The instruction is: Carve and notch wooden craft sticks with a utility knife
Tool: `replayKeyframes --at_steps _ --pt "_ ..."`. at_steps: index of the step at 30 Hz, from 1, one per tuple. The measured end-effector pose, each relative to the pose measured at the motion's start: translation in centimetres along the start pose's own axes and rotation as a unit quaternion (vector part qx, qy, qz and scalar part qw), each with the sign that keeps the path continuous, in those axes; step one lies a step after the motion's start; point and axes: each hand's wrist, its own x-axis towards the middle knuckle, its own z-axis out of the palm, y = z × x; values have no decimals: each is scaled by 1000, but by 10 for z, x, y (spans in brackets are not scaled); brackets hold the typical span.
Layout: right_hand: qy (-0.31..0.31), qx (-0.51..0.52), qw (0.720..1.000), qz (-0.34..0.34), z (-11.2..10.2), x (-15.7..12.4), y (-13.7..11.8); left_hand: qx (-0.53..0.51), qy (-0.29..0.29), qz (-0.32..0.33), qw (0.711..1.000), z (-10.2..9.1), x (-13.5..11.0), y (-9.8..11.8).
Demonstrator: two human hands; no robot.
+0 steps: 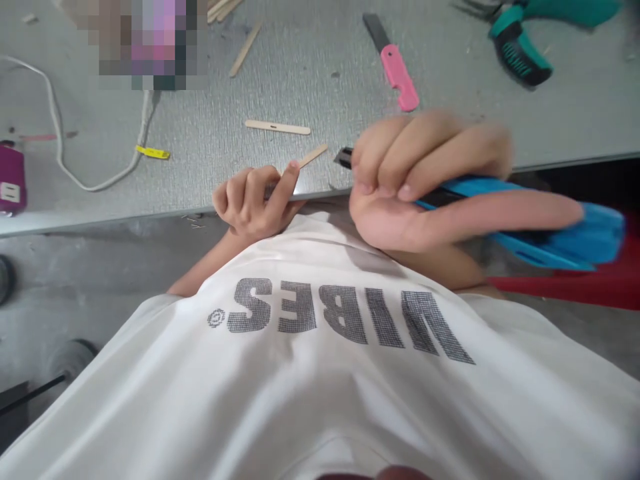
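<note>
My left hand (257,200) is closed at the table's front edge, pinching a wooden popsicle stick (314,156) whose free end points up and to the right. In my right hand (410,180) is a blue utility knife (595,233), its handle running back to the right. The knife's short blade (343,157) pokes out toward the stick, with a small gap between them. Just beyond my left hand, a second popsicle stick (277,127) with a dark mark at its middle lies flat on the table.
A pink folding knife (400,77) and teal-handled pliers (520,53) lie at the back right. Another stick (245,50) lies at the back. On the left are a white cable (60,140) with a yellow tag (154,153) and a purple object (12,179). The grey table's edge (110,217) runs before me.
</note>
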Motion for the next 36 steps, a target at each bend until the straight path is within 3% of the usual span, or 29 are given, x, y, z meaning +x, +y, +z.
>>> replayKeyframes --at_steps 4,9,13,16,19,23,27,29,32,36 --pt "40 33 990 135 5 -4 -1 16 56 64 996 -11 7 5" --pt "79 82 976 183 12 3 7 21 144 178 973 -36 30 28" --pt "95 81 983 133 17 2 33 6 154 221 963 -50 44 45" --pt "106 122 987 -4 20 -1 62 -4 150 228 962 -55 48 50" --pt "96 127 987 -15 19 -3 80 -24 133 254 958 -59 51 52" --pt "48 123 991 -18 14 -5 80 -56 106 331 936 -62 58 52" --pt "26 112 992 49 9 -9 69 -72 65 390 916 -61 65 51" --pt "31 92 991 89 8 -9 64 -83 77 379 918 -61 64 50" --pt "46 67 993 87 9 -9 58 -65 97 264 957 -64 59 48" --pt "72 49 995 38 12 -7 45 -3 -23 141 990 -70 56 48"
